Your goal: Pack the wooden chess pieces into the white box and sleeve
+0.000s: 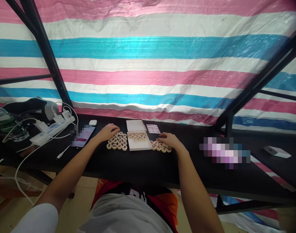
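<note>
At the bottom centre of the frame, I observe the person's grey shirt point(128, 215) and red-and-orange shorts point(170, 202), close against a black table point(143, 165). On the table, just left of centre, stand dark-lettered round pieces point(119, 141) in close rows, lying flat. Right of centre lies a smaller group of red-lettered pieces point(163, 149). Between the two groups sits an open white box point(140, 145), its lid folded back on the far side; more pieces point(137, 136) lie inside, towards its far end. The right hand point(170, 140) is over the red-lettered group, fingers bent; I cannot tell whether it grips a piece. The left hand point(111, 131) is at the far edge of the dark-lettered group, fingers curved down; its grip likewise cannot be determined. A printed card point(153, 128) lies beyond the box, to its right. A striped sheet point(148, 48) fills the background.
</note>
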Demonstrator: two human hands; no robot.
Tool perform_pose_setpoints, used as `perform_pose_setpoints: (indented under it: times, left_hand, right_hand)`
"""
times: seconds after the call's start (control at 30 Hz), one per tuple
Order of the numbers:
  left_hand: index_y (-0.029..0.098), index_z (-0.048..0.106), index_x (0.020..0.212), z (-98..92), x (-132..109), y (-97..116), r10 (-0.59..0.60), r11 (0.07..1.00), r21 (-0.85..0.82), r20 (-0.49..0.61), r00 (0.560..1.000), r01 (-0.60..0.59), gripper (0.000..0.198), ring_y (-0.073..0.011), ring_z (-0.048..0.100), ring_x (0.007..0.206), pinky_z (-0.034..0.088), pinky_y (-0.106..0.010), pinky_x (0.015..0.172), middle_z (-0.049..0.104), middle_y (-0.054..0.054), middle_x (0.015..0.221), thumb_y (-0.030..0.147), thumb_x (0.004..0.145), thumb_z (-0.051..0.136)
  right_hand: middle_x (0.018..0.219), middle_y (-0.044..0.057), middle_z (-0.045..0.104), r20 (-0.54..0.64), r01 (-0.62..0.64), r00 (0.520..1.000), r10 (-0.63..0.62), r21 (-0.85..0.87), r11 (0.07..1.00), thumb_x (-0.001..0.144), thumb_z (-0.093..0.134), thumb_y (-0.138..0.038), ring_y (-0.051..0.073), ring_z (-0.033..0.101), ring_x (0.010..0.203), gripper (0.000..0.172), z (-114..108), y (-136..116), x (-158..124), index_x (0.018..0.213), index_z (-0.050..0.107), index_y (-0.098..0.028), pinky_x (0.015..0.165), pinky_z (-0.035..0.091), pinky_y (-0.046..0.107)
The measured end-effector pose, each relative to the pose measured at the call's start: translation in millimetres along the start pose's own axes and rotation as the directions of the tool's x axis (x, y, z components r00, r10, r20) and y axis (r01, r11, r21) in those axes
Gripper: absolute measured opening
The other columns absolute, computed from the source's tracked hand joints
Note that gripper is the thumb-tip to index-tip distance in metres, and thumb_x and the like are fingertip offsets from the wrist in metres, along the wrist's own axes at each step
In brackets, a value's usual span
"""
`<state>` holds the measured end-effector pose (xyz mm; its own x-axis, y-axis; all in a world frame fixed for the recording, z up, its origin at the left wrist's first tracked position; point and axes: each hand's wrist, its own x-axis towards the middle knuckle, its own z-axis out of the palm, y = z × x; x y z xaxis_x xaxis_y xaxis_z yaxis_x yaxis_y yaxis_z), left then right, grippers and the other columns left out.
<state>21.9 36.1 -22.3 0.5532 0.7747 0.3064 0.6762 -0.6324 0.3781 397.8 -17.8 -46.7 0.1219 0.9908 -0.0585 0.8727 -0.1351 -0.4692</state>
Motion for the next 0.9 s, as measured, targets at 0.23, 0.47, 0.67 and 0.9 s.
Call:
perform_pose_setpoints:
  times: [0.23,0.47,0.67,0.9]
  left_hand:
    - [0.019,0.067,0.100,0.6,0,2,0.006,1.000,-0.001,-0.003,1.000,-0.006,0.042,-0.0202,0.056,0.094,0.042,-0.031,0.087,0.064,-0.006,0.099,0.047,0.089,0.038]
    - [0.019,0.067,0.100,-2.3,0,2,-0.012,1.000,0.011,0.021,1.000,0.012,0.041,-0.0209,0.056,0.093,0.043,-0.031,0.084,0.064,-0.006,0.098,0.046,0.088,0.039]
    - [0.019,0.067,0.101,-0.8,-1,-1,-0.044,0.998,0.055,0.032,0.999,0.042,0.040,-0.0218,0.056,0.092,0.043,-0.032,0.083,0.063,-0.007,0.095,0.045,0.087,0.040]
    - [0.018,0.068,0.097,1.5,0,0,-0.013,0.999,0.034,0.039,0.999,0.011,0.038,-0.0213,0.056,0.092,0.042,-0.032,0.085,0.064,-0.007,0.095,0.043,0.087,0.040]
  right_hand:
    - [0.092,0.008,0.063,-0.154,0.082,0.982,-0.112,-0.187,0.979,0.084,0.048,-0.033,0.018,0.058,0.084,0.024,10,-12,1,0.087,0.067,-0.019,0.071,0.040,0.025]
    - [0.092,0.008,0.059,-0.283,0.135,0.945,-0.163,-0.116,0.984,0.079,0.055,-0.023,0.016,0.056,0.080,0.019,11,-11,3,0.094,0.063,-0.016,0.075,0.041,0.026]
    - [0.083,0.003,0.061,-0.271,0.603,0.773,-0.574,0.032,0.797,0.084,0.053,-0.029,0.015,0.057,0.076,0.013,35,-71,-11,0.079,0.060,-0.019,0.073,0.045,0.026]
    - [0.090,0.007,0.067,-0.072,0.759,0.645,-0.761,-0.064,0.648,0.085,0.055,-0.025,0.018,0.061,0.083,0.011,67,-108,-15,0.085,0.065,-0.019,0.079,0.045,0.030]
